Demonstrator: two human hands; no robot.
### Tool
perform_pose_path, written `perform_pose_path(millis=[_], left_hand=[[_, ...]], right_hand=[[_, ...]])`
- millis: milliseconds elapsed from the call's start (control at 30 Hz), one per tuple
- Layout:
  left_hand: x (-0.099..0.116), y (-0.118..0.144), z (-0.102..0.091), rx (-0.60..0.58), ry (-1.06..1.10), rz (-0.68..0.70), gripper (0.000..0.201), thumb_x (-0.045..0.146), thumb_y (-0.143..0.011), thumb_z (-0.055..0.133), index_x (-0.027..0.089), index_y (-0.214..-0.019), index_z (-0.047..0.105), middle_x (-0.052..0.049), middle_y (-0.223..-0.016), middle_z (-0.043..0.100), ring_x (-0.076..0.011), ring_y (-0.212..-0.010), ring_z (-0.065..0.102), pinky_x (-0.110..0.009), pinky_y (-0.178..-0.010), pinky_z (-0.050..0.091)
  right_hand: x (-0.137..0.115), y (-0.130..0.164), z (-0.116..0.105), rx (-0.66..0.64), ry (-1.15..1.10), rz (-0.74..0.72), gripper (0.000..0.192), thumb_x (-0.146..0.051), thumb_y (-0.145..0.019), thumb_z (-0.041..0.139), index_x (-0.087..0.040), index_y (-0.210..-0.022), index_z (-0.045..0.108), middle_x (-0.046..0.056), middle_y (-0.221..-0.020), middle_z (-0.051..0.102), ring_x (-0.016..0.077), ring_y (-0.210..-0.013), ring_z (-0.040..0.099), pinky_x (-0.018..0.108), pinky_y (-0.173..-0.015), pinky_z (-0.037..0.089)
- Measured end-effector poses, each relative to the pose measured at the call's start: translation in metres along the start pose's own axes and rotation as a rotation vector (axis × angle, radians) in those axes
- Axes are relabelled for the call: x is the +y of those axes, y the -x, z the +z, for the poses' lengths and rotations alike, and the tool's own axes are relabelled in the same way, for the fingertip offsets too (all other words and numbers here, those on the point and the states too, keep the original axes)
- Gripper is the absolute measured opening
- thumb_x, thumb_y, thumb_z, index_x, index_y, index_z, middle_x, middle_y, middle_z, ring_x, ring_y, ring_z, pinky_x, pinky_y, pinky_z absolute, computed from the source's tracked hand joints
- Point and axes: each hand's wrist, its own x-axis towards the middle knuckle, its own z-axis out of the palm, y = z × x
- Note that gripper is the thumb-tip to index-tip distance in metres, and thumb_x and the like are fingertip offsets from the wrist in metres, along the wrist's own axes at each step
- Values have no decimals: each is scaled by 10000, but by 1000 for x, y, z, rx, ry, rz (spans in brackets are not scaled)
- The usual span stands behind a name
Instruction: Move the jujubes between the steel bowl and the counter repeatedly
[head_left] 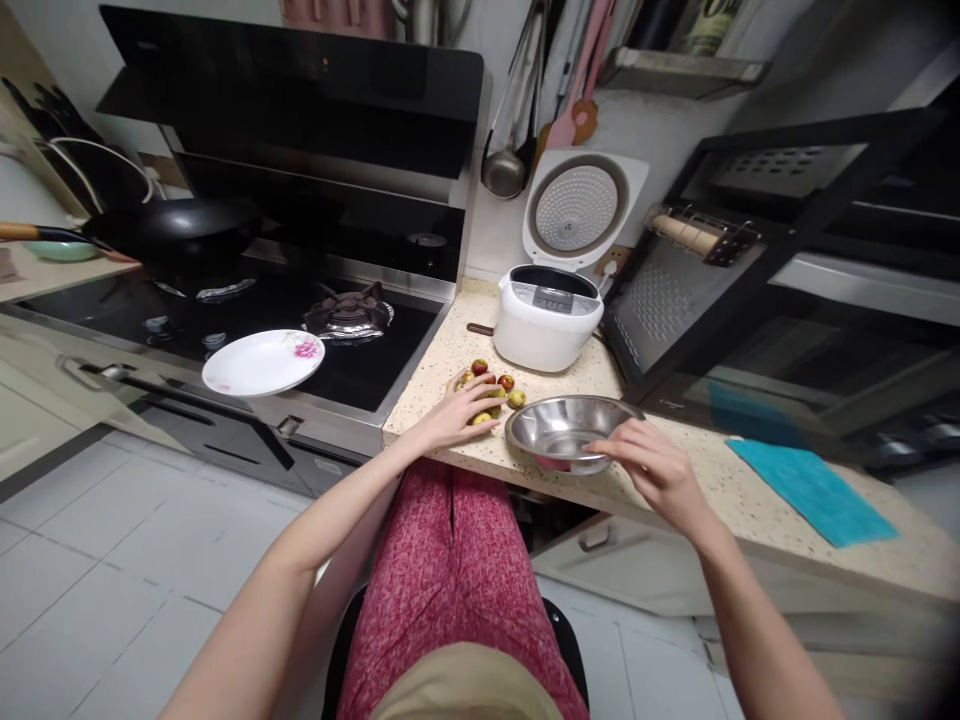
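Observation:
Several small red and yellow-green fruits, which look like fresh jujubes point(516, 399), lie in a cluster on the speckled countertop. My left hand point(457, 412) rests over them with its fingers spread, partly covering the fruits. To their right is a shiny stainless steel bowl point(547, 424), tilted toward me near the counter's front edge. My right hand point(654, 462) grips the right side of its rim, thumb and fingers closed on the metal. No fruit shows inside the bowl.
Behind the bowl stands a white rice cooker point(546, 330) with its lid up. A teal cloth point(810, 490) lies to the right, beside a black rack. On the left, a floral plate point(259, 364) overhangs the stove's front edge, and a wok point(176, 225) sits on the far burner.

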Motion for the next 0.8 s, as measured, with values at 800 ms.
perform_pose_path(millis=[800], left_hand=[[-2, 16, -16, 9, 30, 198, 384, 433, -960, 704, 229, -1286, 711, -127, -1339, 698, -312, -1418, 522, -559, -1193, 409]], right_hand=[[-52, 72, 82, 320, 269, 162, 516, -42, -982, 458, -278, -1390, 668, 75, -963, 753, 230, -904, 686, 404, -859, 563]])
